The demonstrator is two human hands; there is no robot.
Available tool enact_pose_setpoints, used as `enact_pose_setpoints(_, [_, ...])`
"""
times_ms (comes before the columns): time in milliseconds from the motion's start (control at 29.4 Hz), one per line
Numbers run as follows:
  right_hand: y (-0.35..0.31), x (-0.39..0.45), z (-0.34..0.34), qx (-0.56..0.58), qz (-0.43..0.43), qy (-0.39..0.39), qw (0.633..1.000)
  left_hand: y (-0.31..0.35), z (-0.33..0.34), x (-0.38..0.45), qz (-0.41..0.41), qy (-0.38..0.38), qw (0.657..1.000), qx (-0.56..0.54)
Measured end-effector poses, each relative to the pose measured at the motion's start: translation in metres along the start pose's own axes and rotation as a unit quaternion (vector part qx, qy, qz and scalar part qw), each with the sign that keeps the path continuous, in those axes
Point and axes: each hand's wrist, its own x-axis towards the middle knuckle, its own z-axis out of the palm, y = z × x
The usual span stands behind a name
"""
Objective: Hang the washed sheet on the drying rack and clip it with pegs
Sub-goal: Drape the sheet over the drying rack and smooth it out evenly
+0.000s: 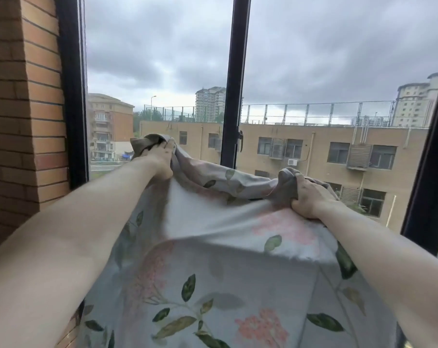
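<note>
Both your arms are stretched out in front of you toward the window, sheet between them. The left hand is up high, fingers curled over a bunched top edge of the sheet, grip clamped on the cloth. The right hand sits lower and to the right, fist wrapped tight round a wad of the same edge, grip clamped on the cloth too.

The sheet is grey with pink flowers and green leaves. The top edge sags between your two hands in a loose fold; the left end is higher than the right. From that edge the cloth drops toward you and fills the lower middle of the view, with its lower edge out of frame. A short flap sticks out past the left hand, to its left.

Edges around you: brick wall close on your left, with its corner just beside your left forearm. The dark window frame runs up next to the brick, a centre mullion stands behind the sagging edge, and another dark frame post is just right of your right forearm. Open room lies between the two outer frame posts, above the sheet. Outside are beige buildings and an overcast sky.
</note>
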Motion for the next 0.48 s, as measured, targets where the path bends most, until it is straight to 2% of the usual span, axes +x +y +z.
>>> enact_pose_setpoints(68, [-0.001,-0.006,0.018,-0.025,0.015,-0.06,0.998,0.004,0.021,-0.005,0.004,-0.059,0.998,0.005])
enact_pose_setpoints(170, [-0.003,-0.016,0.035,-0.029,0.038,-0.162,0.986,0.007,0.048,-0.019,-0.016,-0.19,0.982,-0.013])
enact_pose_setpoints(272, [-0.008,-0.027,0.036,-0.039,0.044,-0.266,0.962,0.022,0.043,-0.034,0.035,-0.293,0.955,-0.033])
enact_pose_setpoints(306, [-0.01,-0.03,0.036,-0.051,0.042,-0.289,0.955,0.03,0.035,-0.042,0.065,-0.301,0.95,-0.056])
enact_pose_setpoints(374, [-0.015,-0.042,0.037,-0.053,0.032,-0.326,0.943,0.053,0.015,-0.075,0.13,-0.26,0.945,-0.15])
enact_pose_setpoints(476, [-0.017,-0.057,0.038,0.012,0.021,-0.338,0.941,0.096,-0.007,-0.158,0.241,-0.238,0.9,-0.274])
